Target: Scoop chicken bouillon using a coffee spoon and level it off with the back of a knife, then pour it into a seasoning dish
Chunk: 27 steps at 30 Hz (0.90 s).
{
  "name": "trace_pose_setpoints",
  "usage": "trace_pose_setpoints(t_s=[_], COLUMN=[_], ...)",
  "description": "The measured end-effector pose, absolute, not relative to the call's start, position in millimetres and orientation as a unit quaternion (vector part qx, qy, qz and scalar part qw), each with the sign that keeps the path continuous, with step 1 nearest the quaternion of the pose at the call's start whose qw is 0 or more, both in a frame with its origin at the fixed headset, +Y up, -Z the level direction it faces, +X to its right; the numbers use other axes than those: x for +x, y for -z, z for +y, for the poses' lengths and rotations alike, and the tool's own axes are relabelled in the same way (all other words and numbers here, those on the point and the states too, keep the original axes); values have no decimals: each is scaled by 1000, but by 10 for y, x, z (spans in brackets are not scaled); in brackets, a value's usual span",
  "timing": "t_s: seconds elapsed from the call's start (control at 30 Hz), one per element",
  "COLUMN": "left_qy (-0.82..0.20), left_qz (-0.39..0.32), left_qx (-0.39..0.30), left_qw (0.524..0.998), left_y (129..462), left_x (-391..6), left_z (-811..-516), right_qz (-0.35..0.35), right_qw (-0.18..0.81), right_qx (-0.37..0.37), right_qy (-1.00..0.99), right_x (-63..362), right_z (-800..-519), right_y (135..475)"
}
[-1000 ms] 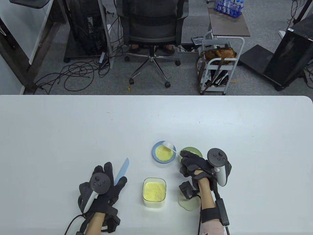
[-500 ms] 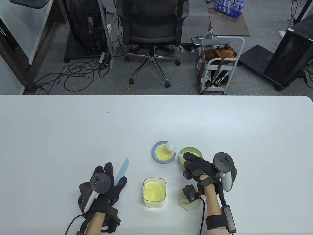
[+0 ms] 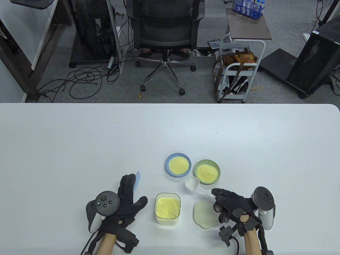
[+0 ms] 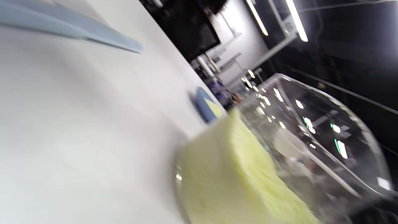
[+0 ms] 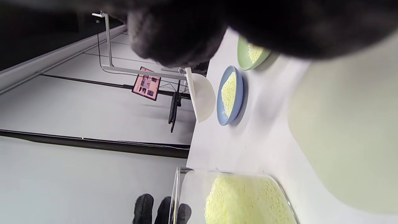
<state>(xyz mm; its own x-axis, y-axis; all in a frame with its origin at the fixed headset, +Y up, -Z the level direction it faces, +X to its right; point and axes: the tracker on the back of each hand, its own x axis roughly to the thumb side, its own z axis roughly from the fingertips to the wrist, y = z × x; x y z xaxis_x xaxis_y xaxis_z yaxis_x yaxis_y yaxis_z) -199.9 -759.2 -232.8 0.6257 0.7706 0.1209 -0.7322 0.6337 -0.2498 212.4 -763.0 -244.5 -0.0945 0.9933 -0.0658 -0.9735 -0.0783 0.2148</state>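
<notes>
Bouillon [image 3: 168, 208] fills the glass container at lower centre; right hand [image 3: 233, 205] pinches the empty coffee spoon [image 3: 192, 183] above the table, ready to scoop, and left hand [image 3: 124, 204] lies spread flat over the knife [image 3: 137, 178].

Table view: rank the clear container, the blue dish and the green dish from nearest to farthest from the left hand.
From the left hand:
1. Clear container, just to its right.
2. Blue dish, farther back, right.
3. Green dish, farthest right.

A pale lid [image 3: 205, 214] flat on the table just left of the right hand, black office chair [image 3: 165, 29], white cart [image 3: 239, 71], floor cables [image 3: 79, 79] far beyond both hands
</notes>
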Motion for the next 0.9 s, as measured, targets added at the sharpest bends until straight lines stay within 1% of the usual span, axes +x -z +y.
trace_pose_setpoints(t_s=[0.03,0.13,0.23,0.37,0.5,0.57,0.63,0.77,0.9], left_qy=[-406,-352,-330,-310,-280,-279,-286,-289,-290], left_qz=[-136,-183,-203,-206,-197,-194,-192,-193,-194], left_qx=[-93,-100,-108,-127,-126,-126,-139,-142,-147], left_qw=[899,912,915,919,931,932,928,927,926], left_y=[2309,2250,2216,2235,2252,2263,2274,2278,2278], left_x=[-1925,-1747,-1606,-1516,-1511,-1517,-1518,-1520,-1521], left_z=[-7578,-7558,-7563,-7615,-7653,-7653,-7654,-7657,-7659], right_qz=[105,106,112,123,116,109,105,115,141], right_qw=[672,666,662,660,662,662,666,675,623], right_qx=[52,58,68,76,86,111,141,188,199], right_qy=[-731,-736,-738,-738,-735,-733,-725,-704,-743], right_x=[2147,2175,2161,2135,2129,2113,2076,1913,1765], right_z=[-7635,-7605,-7582,-7591,-7556,-7500,-7444,-7301,-7203], right_y=[2431,2402,2392,2389,2375,2363,2356,2355,2405])
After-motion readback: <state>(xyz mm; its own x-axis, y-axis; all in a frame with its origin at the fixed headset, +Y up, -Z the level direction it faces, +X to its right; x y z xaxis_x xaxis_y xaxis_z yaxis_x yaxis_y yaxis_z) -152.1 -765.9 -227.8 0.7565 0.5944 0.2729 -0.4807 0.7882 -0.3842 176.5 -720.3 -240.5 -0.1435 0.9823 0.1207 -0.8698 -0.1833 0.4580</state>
